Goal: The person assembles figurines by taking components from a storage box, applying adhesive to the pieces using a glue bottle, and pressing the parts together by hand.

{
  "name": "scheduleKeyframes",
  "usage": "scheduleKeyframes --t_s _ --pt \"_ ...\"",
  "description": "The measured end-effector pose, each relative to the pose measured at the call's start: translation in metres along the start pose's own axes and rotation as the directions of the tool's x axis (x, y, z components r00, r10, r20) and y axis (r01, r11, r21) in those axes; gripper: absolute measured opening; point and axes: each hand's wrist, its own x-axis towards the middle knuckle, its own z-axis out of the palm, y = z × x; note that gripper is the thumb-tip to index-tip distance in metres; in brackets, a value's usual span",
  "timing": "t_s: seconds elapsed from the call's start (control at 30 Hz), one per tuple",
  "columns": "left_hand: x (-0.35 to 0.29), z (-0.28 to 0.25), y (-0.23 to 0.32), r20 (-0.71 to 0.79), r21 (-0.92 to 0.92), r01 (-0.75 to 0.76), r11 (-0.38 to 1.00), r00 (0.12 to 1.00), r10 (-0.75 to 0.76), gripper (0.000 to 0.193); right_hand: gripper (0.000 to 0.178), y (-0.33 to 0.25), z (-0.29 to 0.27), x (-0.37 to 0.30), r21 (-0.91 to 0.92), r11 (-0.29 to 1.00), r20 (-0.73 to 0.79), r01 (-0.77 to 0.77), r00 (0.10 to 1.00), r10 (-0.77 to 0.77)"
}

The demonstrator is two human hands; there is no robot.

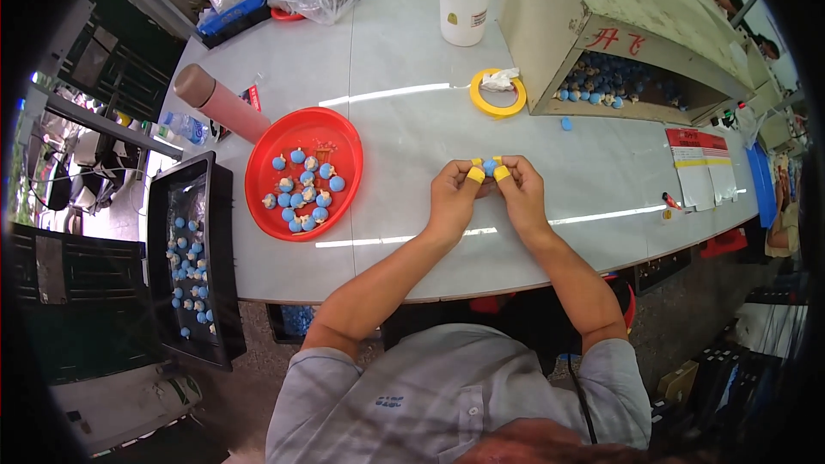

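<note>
Between my two hands, over the middle of the table, is a small round blue piece (490,167). My left hand (455,193) pinches it from the left, and my right hand (521,189) pinches it from the right. Yellow tape covers several of my fingertips. Most of the piece is hidden behind the fingers, so its details cannot be made out. To the left stands a red round tray (258,180) with several small blue balls (296,199) that have cream-coloured parts on them.
A black bin (225,249) at the left holds more blue pieces. Beyond the tray stands a pink bottle (225,105). Yellow tape rolls (485,106), a white jug (462,9) and an open-fronted box (550,51) with blue pieces stand at the back. Papers (700,167) lie right.
</note>
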Motion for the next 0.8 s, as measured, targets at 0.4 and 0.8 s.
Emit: scheduleKeyframes --t_s 0.4,0.8 --pt "0.017 -0.016 0.024 0.231 0.272 0.12 0.955 0.955 -0.186 0.02 0.014 -0.017 -0.031 0.011 -0.148 0.98 0.26 -0.136 0.951 0.171" --pt "0.019 -0.02 0.013 0.221 0.288 0.105 0.952 0.96 -0.173 0.014 0.01 -0.013 -0.03 0.013 -0.184 0.97 0.279 -0.157 0.938 0.205"
